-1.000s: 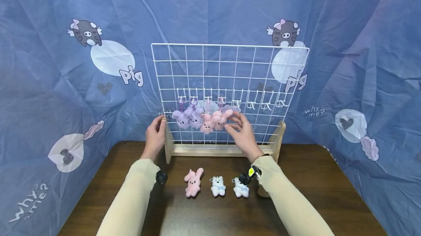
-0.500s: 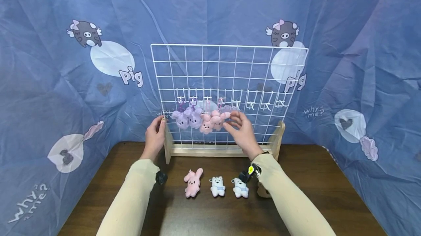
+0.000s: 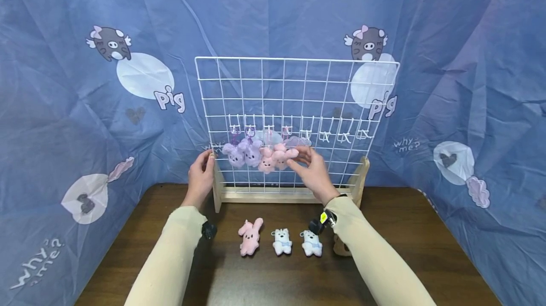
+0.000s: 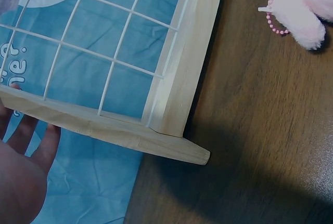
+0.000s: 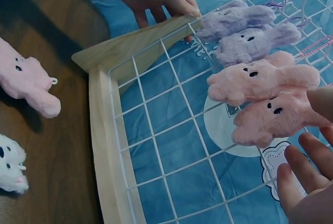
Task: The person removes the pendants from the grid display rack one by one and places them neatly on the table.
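Observation:
My left hand holds the top of the wooden side post at the left end of a white wire grid rack. On the right, my hand pinches the long ear of a pink plush bunny keychain between thumb and fingers. This bunny hangs from a rack hook by its pink chain, against another pink plush bunny. Two purple plush keychains hang to their left. In the right wrist view my thumb overlaps the bunny's ear.
Several bare white hooks follow to the right on the same grid row. On the brown table lie a pink plush bunny, two white plush bears and a brown plush partly behind the right sleeve. Patterned blue cloth surrounds the table.
My right hand has shifted slightly left, and the pink bunny it pinches has moved left against the neighbouring pink bunny. The left hand stays on the post.

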